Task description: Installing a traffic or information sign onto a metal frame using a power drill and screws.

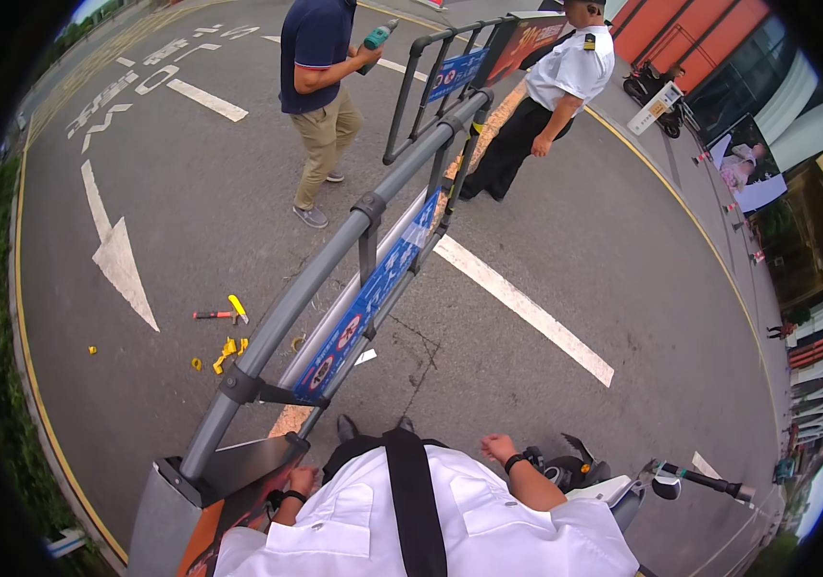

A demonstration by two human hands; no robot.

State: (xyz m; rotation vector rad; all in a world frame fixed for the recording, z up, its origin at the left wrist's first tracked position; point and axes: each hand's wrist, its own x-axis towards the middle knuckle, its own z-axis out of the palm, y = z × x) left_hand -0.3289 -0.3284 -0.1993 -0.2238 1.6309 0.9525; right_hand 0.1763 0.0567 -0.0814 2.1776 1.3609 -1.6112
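My left hand [303,479] hangs beside the lower end of a grey metal barrier arm [329,252], close to its grey and orange housing [177,500]. Its fingers are too small and turned away to make out. To the right of my black tie, my right hand [500,447] is loosely curled with nothing visible in it. A scooter [565,473] stands just beyond that wrist. Blue sign panels [373,298] hang within the barrier's rails. On the asphalt left of the barrier lie a hammer [213,314], a yellow-handled tool [237,308] and several yellow pieces [227,354].
Across the barrier's left side, a person in a dark shirt [315,58] holds a green power drill [379,36]. Another person in a white uniform shirt [573,67] stands by its far end. A white sign [655,108] and a parked motorcycle [640,85] are at the upper right.
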